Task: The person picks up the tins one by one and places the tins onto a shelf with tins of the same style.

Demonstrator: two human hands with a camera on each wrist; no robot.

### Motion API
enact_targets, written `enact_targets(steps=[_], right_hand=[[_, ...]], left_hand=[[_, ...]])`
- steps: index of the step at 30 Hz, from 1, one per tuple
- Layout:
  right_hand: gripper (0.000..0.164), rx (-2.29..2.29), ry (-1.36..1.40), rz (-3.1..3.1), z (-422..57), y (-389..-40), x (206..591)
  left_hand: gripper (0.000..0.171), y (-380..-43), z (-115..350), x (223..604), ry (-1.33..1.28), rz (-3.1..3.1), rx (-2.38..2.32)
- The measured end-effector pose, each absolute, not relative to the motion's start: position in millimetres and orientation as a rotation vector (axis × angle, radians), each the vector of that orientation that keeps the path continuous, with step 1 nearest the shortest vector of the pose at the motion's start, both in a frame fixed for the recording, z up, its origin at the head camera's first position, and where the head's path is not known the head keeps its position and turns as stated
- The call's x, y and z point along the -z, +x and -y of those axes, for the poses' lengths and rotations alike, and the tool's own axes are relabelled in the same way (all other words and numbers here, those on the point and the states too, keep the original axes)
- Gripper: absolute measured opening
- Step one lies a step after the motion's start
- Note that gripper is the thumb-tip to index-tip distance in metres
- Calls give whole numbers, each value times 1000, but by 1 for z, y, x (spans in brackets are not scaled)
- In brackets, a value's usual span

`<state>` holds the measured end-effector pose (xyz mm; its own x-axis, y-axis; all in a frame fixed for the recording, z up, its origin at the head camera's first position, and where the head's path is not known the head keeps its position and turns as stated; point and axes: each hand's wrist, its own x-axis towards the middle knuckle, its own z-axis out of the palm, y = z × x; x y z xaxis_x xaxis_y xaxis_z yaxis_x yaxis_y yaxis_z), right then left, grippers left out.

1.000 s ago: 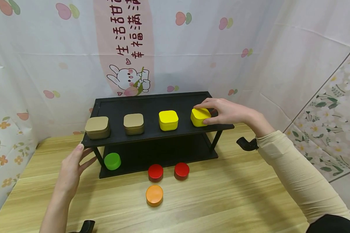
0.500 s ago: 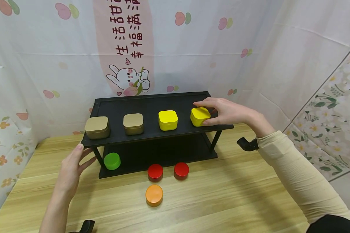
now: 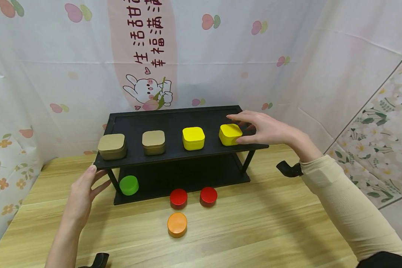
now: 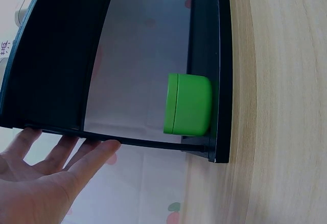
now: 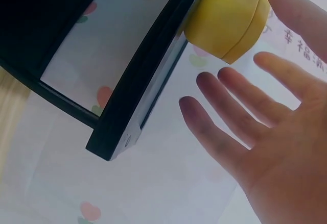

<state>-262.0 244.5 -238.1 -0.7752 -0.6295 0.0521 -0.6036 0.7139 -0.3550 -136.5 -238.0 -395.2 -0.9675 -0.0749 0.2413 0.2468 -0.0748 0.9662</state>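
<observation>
A black two-tier shelf [image 3: 174, 119] carries a row of lidded square tins on its top: two tan tins [image 3: 153, 143] at the left and two yellow ones to their right. Beside the rightmost yellow tin [image 3: 230, 134] is my right hand [image 3: 266, 128], its fingers spread apart. In the right wrist view the thumb lies near the lid of that yellow tin [image 5: 227, 17], and the fingers extend loosely below it. My left hand [image 3: 82, 193] touches the shelf's left end with its fingertips, fingers extended, near the green tin [image 4: 189, 104] on the lower tier.
Two red round tins [image 3: 208, 197] stand on the wooden table [image 3: 248, 230] along the shelf's front edge. An orange round tin [image 3: 177, 225] is nearer to me. A patterned curtain [image 3: 221, 67] hangs behind the shelf.
My right hand has loosened from the rightmost yellow tin and drawn slightly to the right, while the tin stays in place. The left hand keeps its position at the shelf end.
</observation>
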Motion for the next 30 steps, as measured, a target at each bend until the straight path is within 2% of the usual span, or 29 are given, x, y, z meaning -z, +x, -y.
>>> enact_targets(steps=[12, 21, 30], right_hand=[[69, 540, -1045, -2982, -256, -242, 234], [70, 504, -1075, -3016, -257, -228, 231], [62, 510, -1095, -3035, -253, -212, 229]], left_hand=[[38, -136, 237, 395, -182, 1976, 2149], [37, -137, 238, 395, -176, 1977, 2154], [37, -136, 237, 395, -187, 1980, 2143]])
